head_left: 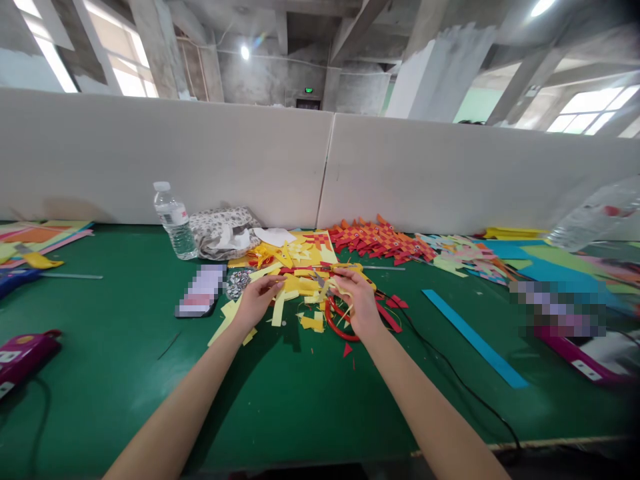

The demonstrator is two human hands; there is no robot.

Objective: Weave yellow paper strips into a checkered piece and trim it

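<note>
My left hand (259, 301) hovers over the left side of a pile of yellow paper scraps (313, 323), its thumb and fingers drawn together. What they hold, if anything, is too small to make out. My right hand (359, 300) is closed on a pale yellow paper strip (327, 288) that curls out from its fingertips. Beneath that hand lie scissors with red handles (334, 328), their lower loop showing beside the wrist. Behind both hands is a yellow sheet (325, 248) with red patches, and red and orange woven paper pieces (383, 240) are heaped at its right.
A phone (201, 291), a water bottle (176, 221) and a patterned cloth bag (223, 230) stand left of the scraps. A blue paper strip (473, 337) and a black cable (445, 363) lie at right. Magenta devices (30, 357) rest at both sides. A white partition (200, 153) closes the back.
</note>
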